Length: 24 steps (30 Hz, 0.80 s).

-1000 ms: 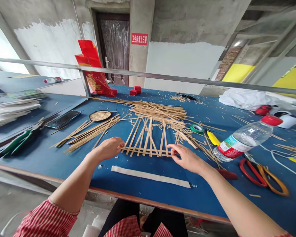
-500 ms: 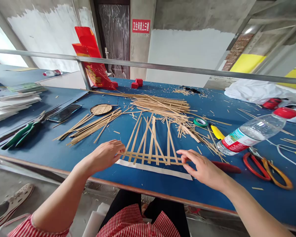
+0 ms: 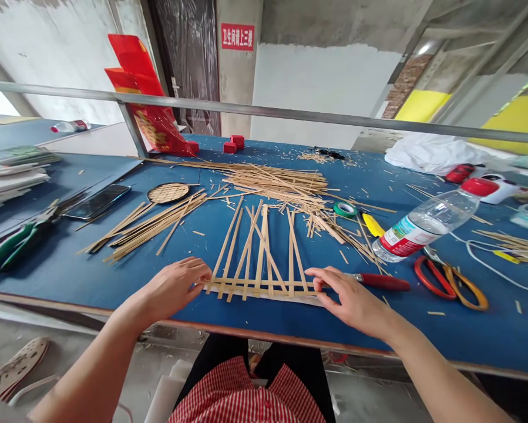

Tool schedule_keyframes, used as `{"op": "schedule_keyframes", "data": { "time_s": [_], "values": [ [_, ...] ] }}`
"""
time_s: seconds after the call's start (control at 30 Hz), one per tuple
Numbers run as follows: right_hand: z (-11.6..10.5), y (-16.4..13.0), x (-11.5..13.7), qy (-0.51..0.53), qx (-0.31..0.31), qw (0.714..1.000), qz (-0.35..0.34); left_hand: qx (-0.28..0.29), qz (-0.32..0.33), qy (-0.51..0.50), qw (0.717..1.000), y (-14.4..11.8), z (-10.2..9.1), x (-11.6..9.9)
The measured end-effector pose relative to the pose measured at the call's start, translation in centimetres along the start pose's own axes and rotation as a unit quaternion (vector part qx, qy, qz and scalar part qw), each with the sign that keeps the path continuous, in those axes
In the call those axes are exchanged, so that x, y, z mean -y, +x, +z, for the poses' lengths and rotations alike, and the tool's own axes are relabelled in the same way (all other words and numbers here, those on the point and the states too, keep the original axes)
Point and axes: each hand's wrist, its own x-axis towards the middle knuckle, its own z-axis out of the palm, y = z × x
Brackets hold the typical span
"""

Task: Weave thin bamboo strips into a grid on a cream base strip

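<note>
A loose lattice of thin bamboo strips (image 3: 246, 258) lies in front of me, with upright and slanting strips crossing a pair of long crosswise ones near the table edge. At its left end my left hand (image 3: 175, 288) is closed, thumb and fingertips pinching the crosswise strips. My right hand (image 3: 349, 299) has curled fingers and thumb at the right end of the same strips; the exact contact is partly hidden. Under the lattice's near edge lies a white strip (image 3: 285, 298), mostly covered. A red-handled tool (image 3: 384, 282) rests just beyond my right hand, its front part hidden.
Bamboo strip piles (image 3: 276, 179) lie behind and at left (image 3: 158, 226). A round woven piece (image 3: 168, 192), phone (image 3: 98, 201) and green-handled pliers (image 3: 19, 241) are at left. A bottle (image 3: 431, 223), green tape (image 3: 345, 209) and scissors (image 3: 453, 282) stand or lie at right.
Both hands have drawn the bamboo lattice toward me, so its near edge now overlaps the white strip, which showed more before. The view has shifted slightly right.
</note>
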Motion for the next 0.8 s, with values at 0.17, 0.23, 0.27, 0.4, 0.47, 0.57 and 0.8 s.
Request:
{"op": "schedule_keyframes", "data": {
  "time_s": [0.17,0.23,0.27,0.4,0.47,0.57,0.8],
  "values": [
    [0.22,-0.48,-0.08,0.005,-0.010,1.000,-0.006,0.006,0.002,0.003,1.000,0.03,0.11,-0.03],
    [0.35,-0.61,-0.12,0.008,-0.015,1.000,-0.009,0.007,0.003,0.005,1.000,0.03,0.08,-0.09],
    [0.42,-0.65,-0.14,0.009,-0.017,1.000,-0.011,0.008,0.003,0.006,1.000,0.04,0.05,-0.11],
    [0.66,-0.75,-0.15,0.013,-0.020,1.000,-0.017,0.012,-0.001,0.008,1.000,0.11,0.00,-0.17],
    [0.72,-0.79,-0.10,0.016,-0.020,1.000,-0.016,0.010,-0.001,0.008,1.000,0.14,0.01,-0.19],
    [0.72,-0.89,0.03,0.019,-0.015,1.000,-0.012,0.004,0.001,0.007,1.000,0.12,0.04,-0.22],
    [0.68,-1.02,0.26,0.024,-0.013,1.000,-0.002,0.001,0.005,0.005,1.000,0.12,0.17,-0.18]
  ]
}}
